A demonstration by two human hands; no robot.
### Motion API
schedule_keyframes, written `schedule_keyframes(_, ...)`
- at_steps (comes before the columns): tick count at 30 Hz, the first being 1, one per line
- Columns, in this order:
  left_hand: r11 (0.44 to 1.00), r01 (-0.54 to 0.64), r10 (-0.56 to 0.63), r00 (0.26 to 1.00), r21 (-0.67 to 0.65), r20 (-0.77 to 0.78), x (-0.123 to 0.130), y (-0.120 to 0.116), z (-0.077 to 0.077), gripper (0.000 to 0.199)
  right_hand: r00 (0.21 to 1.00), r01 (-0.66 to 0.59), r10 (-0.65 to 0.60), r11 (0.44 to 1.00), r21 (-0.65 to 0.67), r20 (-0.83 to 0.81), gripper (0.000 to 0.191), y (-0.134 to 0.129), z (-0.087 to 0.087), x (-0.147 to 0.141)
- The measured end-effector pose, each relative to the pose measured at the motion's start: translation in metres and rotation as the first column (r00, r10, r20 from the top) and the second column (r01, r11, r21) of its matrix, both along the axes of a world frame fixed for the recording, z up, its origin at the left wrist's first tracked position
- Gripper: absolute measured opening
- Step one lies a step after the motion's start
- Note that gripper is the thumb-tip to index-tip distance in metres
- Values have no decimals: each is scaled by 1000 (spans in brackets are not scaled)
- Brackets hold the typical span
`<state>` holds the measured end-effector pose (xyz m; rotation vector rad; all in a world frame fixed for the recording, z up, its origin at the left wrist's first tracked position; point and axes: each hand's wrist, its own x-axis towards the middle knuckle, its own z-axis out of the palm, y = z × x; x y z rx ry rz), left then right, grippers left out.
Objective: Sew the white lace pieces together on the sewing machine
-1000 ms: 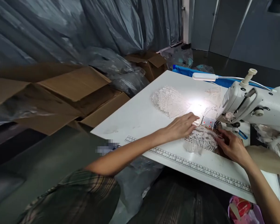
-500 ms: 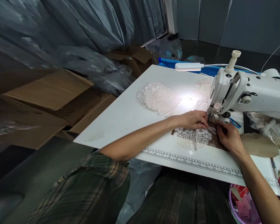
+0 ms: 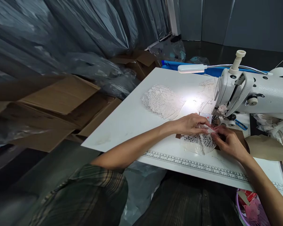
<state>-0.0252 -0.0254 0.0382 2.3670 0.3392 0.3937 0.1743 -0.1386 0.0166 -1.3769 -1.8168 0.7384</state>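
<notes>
White lace fabric (image 3: 201,142) lies in front of the sewing machine (image 3: 240,91), over a brown surface. My left hand (image 3: 191,124) is closed on the lace's upper edge, thumb below and fingers above. Just to the right, my right hand (image 3: 228,141) pinches the same lace, its fingertips close to those of my left hand. The needle area (image 3: 214,121) is right behind my fingers. Another lace length (image 3: 207,91) lies behind, by the machine head. A fanned pile of lace pieces (image 3: 163,102) rests on the white table (image 3: 122,122).
A lamp (image 3: 192,68) lights the table. Blue thread snips (image 3: 241,124) and a beige oval piece (image 3: 266,147) are at the right. A printed ruler (image 3: 191,164) runs along the front edge. Cardboard boxes (image 3: 61,97) stand left; a purple basket (image 3: 240,207) is below right.
The lace's upper edge has come away from the needle toward me and is now lifted between both hands. My right hand has moved left to meet my left hand. The view has shifted slightly.
</notes>
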Motion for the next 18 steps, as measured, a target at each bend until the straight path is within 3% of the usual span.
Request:
schedule_keyframes(4, 948, -90, 98, 995, -305, 11, -10, -2, 1, 29, 999, -8, 4, 993, -117, -36, 31, -2, 7, 0)
schedule_keyframes(8, 949, -81, 93, 995, -305, 24, -11, 0, 9, 30, 985, -71, 17, 947, -314, -171, 38, -5, 12, -9)
schedule_keyframes(11, 987, -64, 55, 996, -148, -65, -3, 8, 20, 28, 922, -105, -91, 877, -469, -377, 42, -1, 12, -27)
schedule_keyframes(14, 981, 0, 49, 968, 194, -245, 13, 19, 22, 24, 857, 13, -313, 807, -591, -410, 35, 5, 12, -41)
schedule_keyframes(16, 896, 19, 143, 933, 443, -329, 23, 25, 14, 20, 873, 85, -376, 743, -664, -310, 33, 6, 14, -39)
schedule_keyframes(18, 776, -54, 262, 934, 629, -244, 26, 27, 2, 25, 947, 94, -279, 719, -689, -162, 34, 5, 17, -26)
